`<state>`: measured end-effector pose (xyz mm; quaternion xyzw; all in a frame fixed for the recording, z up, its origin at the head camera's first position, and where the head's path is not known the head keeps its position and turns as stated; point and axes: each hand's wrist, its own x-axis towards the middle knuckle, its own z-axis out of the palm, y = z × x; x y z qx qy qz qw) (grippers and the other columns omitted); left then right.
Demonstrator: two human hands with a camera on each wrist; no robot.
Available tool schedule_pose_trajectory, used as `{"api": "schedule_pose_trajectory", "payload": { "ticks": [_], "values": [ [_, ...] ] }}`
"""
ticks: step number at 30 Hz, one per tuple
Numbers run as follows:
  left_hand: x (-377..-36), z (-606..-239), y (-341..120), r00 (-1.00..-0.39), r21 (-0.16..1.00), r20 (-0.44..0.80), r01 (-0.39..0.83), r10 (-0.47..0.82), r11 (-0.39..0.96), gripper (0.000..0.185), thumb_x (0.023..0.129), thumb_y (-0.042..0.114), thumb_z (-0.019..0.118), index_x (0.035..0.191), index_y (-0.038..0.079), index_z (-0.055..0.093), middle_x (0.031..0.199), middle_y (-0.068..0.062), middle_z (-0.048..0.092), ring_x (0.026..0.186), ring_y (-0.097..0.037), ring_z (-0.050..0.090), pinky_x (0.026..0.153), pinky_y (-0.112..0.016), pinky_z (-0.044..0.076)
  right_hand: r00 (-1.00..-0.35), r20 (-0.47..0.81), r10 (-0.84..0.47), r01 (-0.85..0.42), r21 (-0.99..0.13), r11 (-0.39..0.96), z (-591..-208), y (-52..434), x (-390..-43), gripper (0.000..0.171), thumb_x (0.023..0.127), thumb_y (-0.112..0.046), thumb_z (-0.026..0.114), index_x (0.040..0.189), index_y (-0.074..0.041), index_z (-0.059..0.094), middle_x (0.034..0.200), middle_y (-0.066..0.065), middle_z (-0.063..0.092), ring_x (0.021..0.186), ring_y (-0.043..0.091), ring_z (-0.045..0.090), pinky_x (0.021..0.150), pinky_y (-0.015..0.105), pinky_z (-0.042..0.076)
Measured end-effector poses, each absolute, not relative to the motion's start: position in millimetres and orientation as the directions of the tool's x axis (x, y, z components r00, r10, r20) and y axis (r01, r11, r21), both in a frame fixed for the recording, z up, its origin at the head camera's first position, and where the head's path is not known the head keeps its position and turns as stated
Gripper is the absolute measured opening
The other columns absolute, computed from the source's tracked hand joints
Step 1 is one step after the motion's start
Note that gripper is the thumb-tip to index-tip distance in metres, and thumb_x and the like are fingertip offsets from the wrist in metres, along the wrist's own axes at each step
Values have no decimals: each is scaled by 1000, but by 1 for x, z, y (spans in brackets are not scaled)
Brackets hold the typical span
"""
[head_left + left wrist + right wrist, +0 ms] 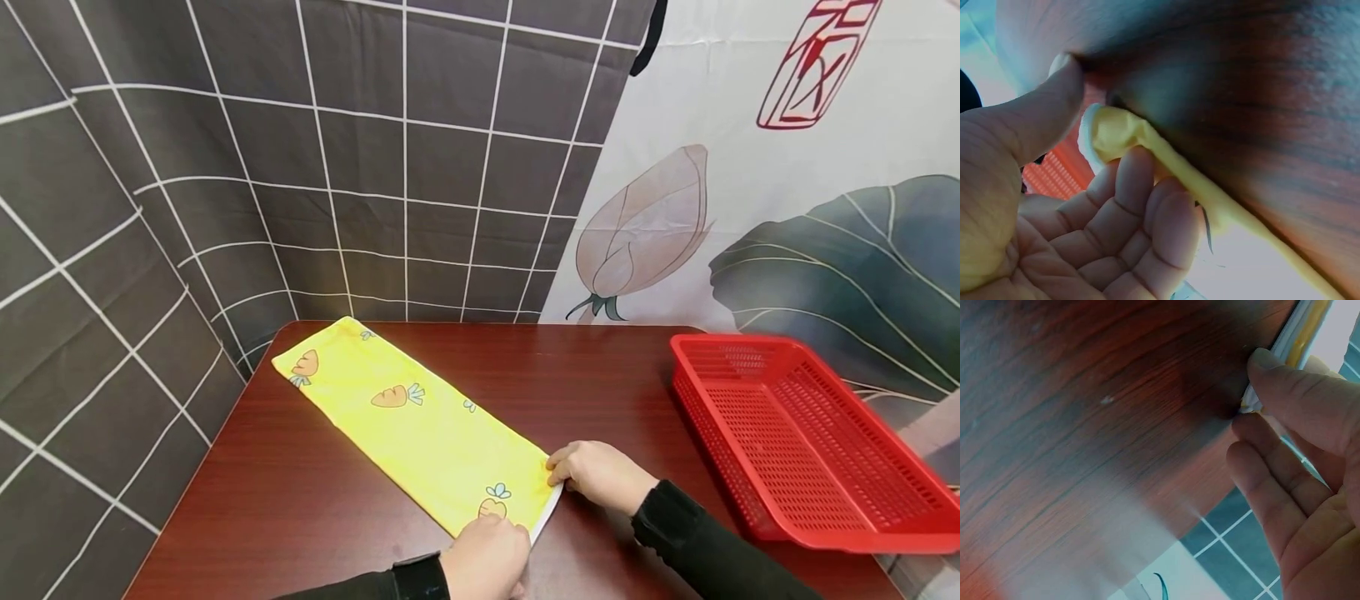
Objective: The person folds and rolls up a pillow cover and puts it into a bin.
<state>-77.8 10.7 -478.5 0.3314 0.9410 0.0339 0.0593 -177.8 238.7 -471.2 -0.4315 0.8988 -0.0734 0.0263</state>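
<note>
A long yellow cloth (416,425) printed with orange carrots lies folded into a narrow strip on the dark wooden tabletop (315,517). It runs slantwise from the far left corner of the tabletop toward the person at the near edge. A thin white layer shows along its near end.

Both hands are at that near end. The left hand (486,557) sits on the near left corner of the strip. In the left wrist view its fingers (1147,212) curl against the bunched yellow edge (1116,131) and the thumb stands just beside it, so the hand grips the cloth at that corner. The right hand (600,475) holds the near right corner. In the right wrist view the thumb (1297,394) presses the layered white and yellow edge (1300,331) against the fingers, pinching it just above the tabletop; the other fingers hang loosely curled below. Both arms wear black sleeves.

A red perforated plastic basket (806,446) stands on the right side of the tabletop, well apart from the cloth and nearer to the right arm. Behind the tabletop hangs a dark grid-patterned curtain (300,167) on the left and a pale curtain with a lotus bud and leaves (787,208) on the right.
</note>
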Motion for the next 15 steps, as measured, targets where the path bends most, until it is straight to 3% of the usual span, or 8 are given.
{"api": "schedule_pose_trajectory", "payload": {
  "ticks": [4,9,15],
  "values": [
    [-79,-477,10,-772,155,-118,606,624,780,25,75,29,91,74,20,68,71,8,67,66,-9,58,60,-28,51,-631,20,-776,-763,-199,615,-472,239,-182,29,83,3,84,102,-19,87,109,1,81,102,15,76,91,34,63],
    [-78,-476,12,-783,193,-130,582,608,790,13,86,15,81,77,17,72,73,5,69,67,-10,60,60,-31,53,-624,47,-780,-772,-196,605,-475,240,-186,30,84,5,82,101,-19,87,108,-1,81,100,14,75,90,32,63],
    [-76,-480,9,-775,140,-77,615,628,776,12,93,14,73,81,15,72,73,5,69,72,-7,64,65,-27,54,-630,34,-776,-765,-202,612,-475,242,-186,29,82,-3,88,105,-19,86,111,-2,82,101,14,74,89,30,62]
  ]
}}
